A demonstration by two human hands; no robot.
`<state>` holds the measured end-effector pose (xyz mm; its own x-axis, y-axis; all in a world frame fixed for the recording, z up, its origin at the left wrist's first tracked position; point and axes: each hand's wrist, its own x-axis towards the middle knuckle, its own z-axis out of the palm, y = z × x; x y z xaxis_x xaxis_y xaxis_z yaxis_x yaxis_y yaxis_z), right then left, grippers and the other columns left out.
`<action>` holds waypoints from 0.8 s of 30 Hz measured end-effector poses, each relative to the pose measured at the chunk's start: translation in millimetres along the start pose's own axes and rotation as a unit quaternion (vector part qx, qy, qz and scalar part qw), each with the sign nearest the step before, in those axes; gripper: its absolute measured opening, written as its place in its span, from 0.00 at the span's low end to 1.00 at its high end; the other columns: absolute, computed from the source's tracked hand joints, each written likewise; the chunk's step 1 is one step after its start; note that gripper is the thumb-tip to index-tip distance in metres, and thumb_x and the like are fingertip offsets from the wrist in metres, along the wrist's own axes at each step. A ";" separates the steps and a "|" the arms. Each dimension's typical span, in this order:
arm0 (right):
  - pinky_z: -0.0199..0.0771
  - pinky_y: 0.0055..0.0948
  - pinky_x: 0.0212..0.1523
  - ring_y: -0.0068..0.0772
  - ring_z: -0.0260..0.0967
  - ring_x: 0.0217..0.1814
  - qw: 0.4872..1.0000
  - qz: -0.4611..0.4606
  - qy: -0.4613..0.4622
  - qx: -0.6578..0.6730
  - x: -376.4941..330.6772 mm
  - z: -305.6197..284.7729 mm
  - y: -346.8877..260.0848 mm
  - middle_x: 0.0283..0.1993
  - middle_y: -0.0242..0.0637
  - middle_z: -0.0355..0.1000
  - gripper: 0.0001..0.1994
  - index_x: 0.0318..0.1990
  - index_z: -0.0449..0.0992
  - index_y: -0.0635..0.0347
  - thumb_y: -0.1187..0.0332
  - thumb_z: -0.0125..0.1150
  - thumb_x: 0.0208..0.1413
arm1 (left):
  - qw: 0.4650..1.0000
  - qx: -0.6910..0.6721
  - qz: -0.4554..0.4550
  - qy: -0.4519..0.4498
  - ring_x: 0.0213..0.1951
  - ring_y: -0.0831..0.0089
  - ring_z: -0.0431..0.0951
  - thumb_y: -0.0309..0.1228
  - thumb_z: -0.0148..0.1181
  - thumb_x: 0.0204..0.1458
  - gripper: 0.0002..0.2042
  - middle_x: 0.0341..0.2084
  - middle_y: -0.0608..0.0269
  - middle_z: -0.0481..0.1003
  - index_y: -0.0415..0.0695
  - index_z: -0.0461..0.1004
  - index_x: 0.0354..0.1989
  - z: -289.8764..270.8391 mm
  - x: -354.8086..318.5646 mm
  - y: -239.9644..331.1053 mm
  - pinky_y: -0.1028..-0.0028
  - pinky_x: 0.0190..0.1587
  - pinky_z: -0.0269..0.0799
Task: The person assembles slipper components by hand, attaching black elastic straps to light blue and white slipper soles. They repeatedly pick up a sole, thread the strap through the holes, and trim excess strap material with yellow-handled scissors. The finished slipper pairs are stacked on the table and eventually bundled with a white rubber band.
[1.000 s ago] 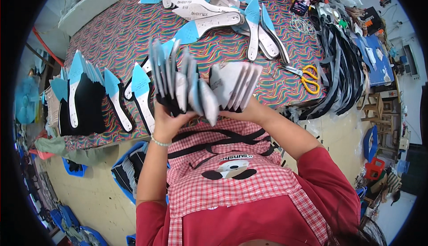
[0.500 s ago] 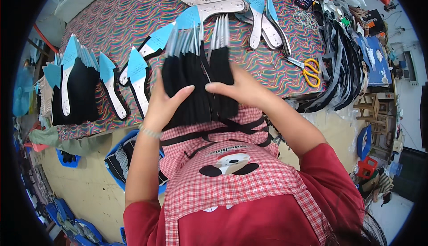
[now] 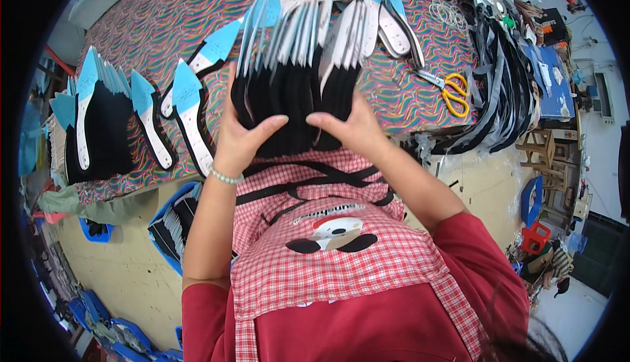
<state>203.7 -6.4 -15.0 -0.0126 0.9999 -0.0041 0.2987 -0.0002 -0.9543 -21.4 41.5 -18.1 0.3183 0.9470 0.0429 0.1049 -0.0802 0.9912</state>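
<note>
Overhead, insole stack above rainbow-striped table

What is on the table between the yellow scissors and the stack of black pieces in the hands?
Only bare wavy-patterned tablecloth lies between the scissors and the stack, as the head view shows.

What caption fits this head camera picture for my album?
Both hands, left hand and right hand, grip a stack of black insoles over a colourful table.

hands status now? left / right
Left hand: closed on the left side of the bundle of black insole pieces.
Right hand: gripping the same bundle from the right.
</note>
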 end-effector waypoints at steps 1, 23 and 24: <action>0.58 0.36 0.64 0.44 0.60 0.64 0.999 -0.015 0.041 -0.012 -9.5 3.4 -12.3 0.60 0.52 0.63 0.42 0.62 0.56 0.70 0.60 0.73 0.43 | 0.997 -0.075 -0.027 -0.012 0.60 0.68 0.65 0.27 0.74 0.39 0.53 0.60 0.52 0.63 0.38 0.41 0.70 3.6 -4.9 11.1 0.68 0.63 0.59; 0.64 0.39 0.60 0.55 0.62 0.62 0.969 0.080 -0.070 -0.225 3.7 8.0 2.3 0.60 0.65 0.61 0.41 0.57 0.65 0.76 0.43 0.62 0.50 | 0.936 0.320 0.074 0.123 0.66 0.47 0.54 0.47 0.63 0.52 0.47 0.64 0.33 0.52 0.30 0.40 0.68 0.5 -7.6 -27.1 0.60 0.67 0.49; 0.65 0.39 0.59 0.54 0.64 0.60 0.982 0.060 -0.063 -0.168 3.8 8.3 4.7 0.58 0.62 0.63 0.38 0.56 0.66 0.74 0.45 0.63 0.51 | 0.962 0.245 0.052 0.110 0.67 0.50 0.52 0.44 0.60 0.54 0.45 0.65 0.35 0.51 0.30 0.39 0.68 2.4 -7.5 -26.5 0.62 0.67 0.47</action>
<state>197.2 -2.8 -21.9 -0.0694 0.9836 -0.1668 0.6032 -0.0918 -0.7923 -24.3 35.8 -45.0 0.1493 0.9647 0.2172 0.5316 -0.2635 0.8050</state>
